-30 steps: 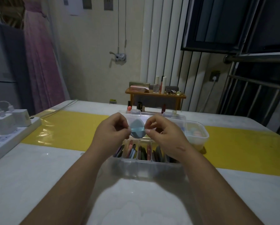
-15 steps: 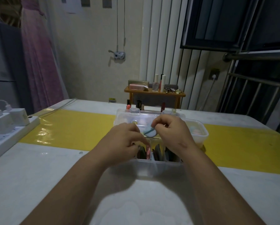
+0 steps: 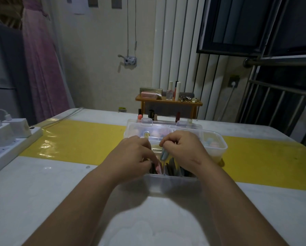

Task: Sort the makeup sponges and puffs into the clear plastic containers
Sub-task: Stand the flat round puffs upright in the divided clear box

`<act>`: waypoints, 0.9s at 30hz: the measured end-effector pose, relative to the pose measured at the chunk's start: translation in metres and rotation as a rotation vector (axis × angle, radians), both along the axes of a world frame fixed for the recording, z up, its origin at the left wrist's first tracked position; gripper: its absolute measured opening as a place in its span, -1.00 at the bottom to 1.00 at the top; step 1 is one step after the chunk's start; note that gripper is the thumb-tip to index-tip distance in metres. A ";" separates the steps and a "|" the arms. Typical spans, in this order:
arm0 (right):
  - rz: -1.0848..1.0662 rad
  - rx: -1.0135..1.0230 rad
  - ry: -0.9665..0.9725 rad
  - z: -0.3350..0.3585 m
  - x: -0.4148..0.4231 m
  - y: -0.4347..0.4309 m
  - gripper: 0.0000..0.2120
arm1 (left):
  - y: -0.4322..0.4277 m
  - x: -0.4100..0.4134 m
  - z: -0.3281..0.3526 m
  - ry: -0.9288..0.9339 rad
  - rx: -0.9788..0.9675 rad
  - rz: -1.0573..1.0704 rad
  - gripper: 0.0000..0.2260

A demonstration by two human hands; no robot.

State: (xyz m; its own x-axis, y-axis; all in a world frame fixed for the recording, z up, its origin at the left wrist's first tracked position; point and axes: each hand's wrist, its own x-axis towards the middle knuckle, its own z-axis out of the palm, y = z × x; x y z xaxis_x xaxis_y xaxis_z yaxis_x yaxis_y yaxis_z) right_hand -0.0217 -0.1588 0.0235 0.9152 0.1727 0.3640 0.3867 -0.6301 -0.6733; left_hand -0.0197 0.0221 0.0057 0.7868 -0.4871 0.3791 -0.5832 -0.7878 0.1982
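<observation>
On the white desk (image 3: 42,192) with its yellow strip, the left hand (image 3: 131,157) is held over the left part of the clear plastic compartment box (image 3: 171,183). Its fingers (image 3: 148,159) are curled down among the flat dark and pink puffs (image 3: 171,168) stood on edge there. Whether one is pinched or they are only pushed aside cannot be told.

Just to the right, the thin pale-blue puff (image 3: 163,155) is pinched by its upper edge in the curled fingers of the right hand (image 3: 184,150), and it hangs on edge with its lower tip at the row.

The step is judged to be slotting it in. A gap should be held wide by the left fingers and the puff lowered straight, edge first, so that neighbours are not folded. It should be released only once seated.

Further right, pastel sponges lie in a rounded clear plastic tub (image 3: 217,153).
</observation>
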 end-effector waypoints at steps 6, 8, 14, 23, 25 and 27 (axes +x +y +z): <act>0.023 -0.215 0.050 -0.003 0.000 0.006 -0.78 | 0.001 0.001 -0.001 -0.003 -0.003 0.023 -0.66; 0.046 -0.292 0.109 -0.005 0.001 0.008 -0.77 | 0.002 0.002 -0.001 -0.011 0.023 0.050 -0.65; -0.032 -0.231 0.088 -0.008 0.002 0.008 -0.86 | 0.003 0.001 0.001 0.036 0.018 0.102 -0.59; -0.150 -0.383 0.141 -0.004 0.004 0.014 -0.89 | 0.003 0.001 0.002 0.131 -0.072 0.084 -0.58; -0.163 -0.418 0.150 -0.005 0.005 0.017 -0.88 | 0.003 0.002 0.001 0.140 -0.094 0.076 -0.60; -0.182 -0.495 0.164 -0.006 0.007 0.021 -0.86 | 0.004 0.003 0.001 0.183 -0.173 0.076 -0.62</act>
